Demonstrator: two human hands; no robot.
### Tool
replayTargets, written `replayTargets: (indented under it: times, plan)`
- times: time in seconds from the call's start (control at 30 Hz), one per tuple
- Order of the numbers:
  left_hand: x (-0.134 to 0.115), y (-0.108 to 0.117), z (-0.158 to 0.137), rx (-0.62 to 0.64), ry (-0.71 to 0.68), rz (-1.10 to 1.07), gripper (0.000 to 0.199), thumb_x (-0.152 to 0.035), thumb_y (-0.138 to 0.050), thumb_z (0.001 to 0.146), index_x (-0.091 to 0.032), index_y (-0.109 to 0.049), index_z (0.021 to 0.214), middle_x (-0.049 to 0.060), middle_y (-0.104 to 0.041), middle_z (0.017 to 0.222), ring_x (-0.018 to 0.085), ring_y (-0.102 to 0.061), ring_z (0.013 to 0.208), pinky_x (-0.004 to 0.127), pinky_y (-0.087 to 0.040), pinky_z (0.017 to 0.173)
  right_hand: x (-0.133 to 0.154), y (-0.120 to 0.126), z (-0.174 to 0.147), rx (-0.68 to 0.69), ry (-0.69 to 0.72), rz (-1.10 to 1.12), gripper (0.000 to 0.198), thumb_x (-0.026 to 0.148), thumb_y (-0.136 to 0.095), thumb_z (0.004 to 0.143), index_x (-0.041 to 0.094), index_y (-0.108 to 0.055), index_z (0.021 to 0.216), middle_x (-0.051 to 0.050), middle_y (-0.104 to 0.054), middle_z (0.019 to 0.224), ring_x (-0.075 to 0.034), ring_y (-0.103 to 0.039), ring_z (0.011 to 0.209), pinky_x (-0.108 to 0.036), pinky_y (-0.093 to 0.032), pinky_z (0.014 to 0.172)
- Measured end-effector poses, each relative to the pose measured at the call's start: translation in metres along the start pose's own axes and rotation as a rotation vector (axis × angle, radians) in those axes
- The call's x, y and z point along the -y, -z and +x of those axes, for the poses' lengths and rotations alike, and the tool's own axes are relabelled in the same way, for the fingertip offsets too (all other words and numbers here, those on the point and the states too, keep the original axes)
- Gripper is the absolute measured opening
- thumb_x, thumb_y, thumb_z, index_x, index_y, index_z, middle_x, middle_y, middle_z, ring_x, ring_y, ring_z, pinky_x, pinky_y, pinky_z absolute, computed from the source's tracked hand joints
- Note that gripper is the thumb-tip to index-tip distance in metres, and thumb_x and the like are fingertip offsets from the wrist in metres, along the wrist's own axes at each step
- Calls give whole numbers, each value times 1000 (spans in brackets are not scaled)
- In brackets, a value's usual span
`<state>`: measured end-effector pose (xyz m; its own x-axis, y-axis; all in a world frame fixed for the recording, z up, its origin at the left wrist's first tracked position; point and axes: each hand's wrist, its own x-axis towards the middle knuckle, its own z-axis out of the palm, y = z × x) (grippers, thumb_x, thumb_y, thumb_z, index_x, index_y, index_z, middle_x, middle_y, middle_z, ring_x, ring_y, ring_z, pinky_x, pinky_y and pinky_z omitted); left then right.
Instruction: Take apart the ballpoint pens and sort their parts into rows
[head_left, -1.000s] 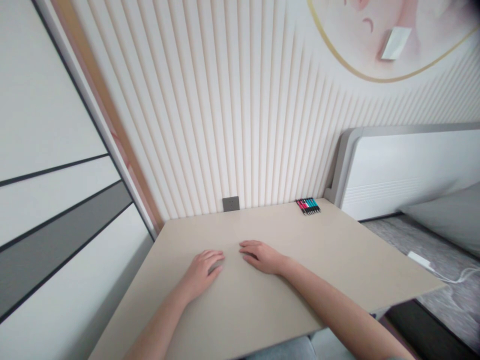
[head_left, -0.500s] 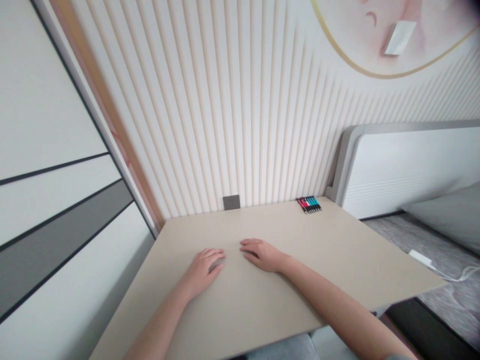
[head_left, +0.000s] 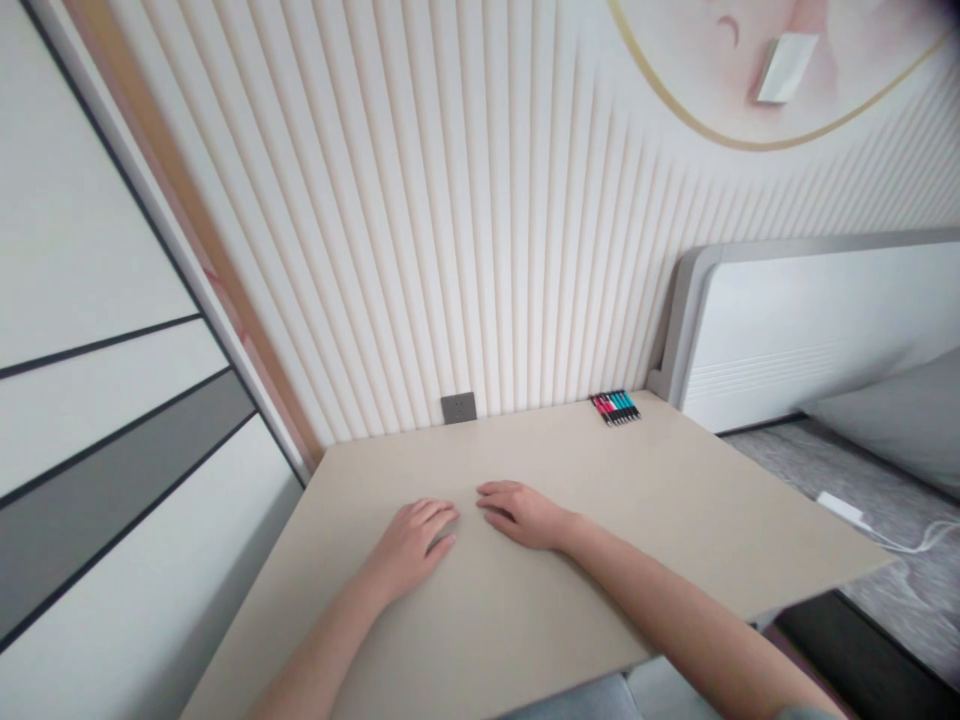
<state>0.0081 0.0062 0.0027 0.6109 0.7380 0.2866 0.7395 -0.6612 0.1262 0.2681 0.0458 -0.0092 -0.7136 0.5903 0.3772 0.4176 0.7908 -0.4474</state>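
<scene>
My left hand (head_left: 415,545) rests palm down on the beige table (head_left: 450,640), its fingers stretched out and the thumb apart. Just to the right lies my right hand (head_left: 525,514), also flat on the tabletop with fingers extended. A small gap separates the fingertips of the two hands, and neither holds anything. At the table's far right corner, beyond the right hand, several pens or markers (head_left: 616,408) lie side by side in a row, with red, white, teal and black parts.
A dark wall socket (head_left: 459,407) sits just above the table's back edge on the ribbed wall (head_left: 420,200). To the right stands a bed with a pale headboard (head_left: 795,330) and grey pillow (head_left: 900,415). A white adapter (head_left: 840,508) with a cable lies on the mattress. A cabinet (head_left: 90,200) stands left.
My left hand has slid slightly right, closer to the right hand. The camera view has shifted a little; the right hand and the row of pens stay about where they were.
</scene>
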Motion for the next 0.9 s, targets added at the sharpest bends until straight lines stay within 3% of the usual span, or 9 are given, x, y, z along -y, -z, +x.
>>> replayTargets:
  times: [0.3,0.47,0.57,0.73,0.83,0.9]
  plan:
    - [-13,-4,50,50,-255,147,18,-17,-48,92,-18,-60,105,9,-62,109,22,-55,107,40,-43,94,-1,7,2,33,55,-9,32,23,-49,92,19,-61,121,-10,-60,127,-18,-55,117,-32,-41,103]
    - [-3,-15,46,-20,-162,-13,26,-19,-46,93,-22,-58,116,7,-60,116,21,-55,108,38,-44,96,-28,14,-5,-6,-38,-156,29,28,-47,94,21,-63,117,-9,-61,124,-20,-54,116,-35,-40,102]
    - [1,-13,40,-14,-128,-96,27,-20,-46,93,-24,-59,116,5,-61,114,21,-56,107,38,-43,98,-75,31,-15,-87,-241,-355,33,31,-41,95,21,-61,118,-11,-57,128,-24,-49,121,-41,-37,104]
    - [0,-8,37,10,-87,-149,26,-20,-46,93,-25,-60,114,5,-61,114,20,-55,107,38,-44,97,-180,94,-43,-253,-780,-686,53,48,-45,90,19,-48,134,-16,-34,147,-32,-29,136,-49,-24,109]
    - [0,-9,37,18,-61,-165,25,-19,-47,92,-25,-59,114,4,-61,114,20,-55,107,38,-43,98,-228,125,-68,-279,-1120,-699,77,70,-43,81,24,-36,143,-19,-30,148,-42,-29,134,-61,-24,102]
    - [1,-9,37,26,-52,-171,25,-18,-47,92,-24,-59,113,4,-61,113,20,-55,107,37,-42,98,-249,134,-80,-232,-1232,-638,91,80,-44,72,27,-32,145,-22,-28,148,-48,-30,131,-66,-27,96]
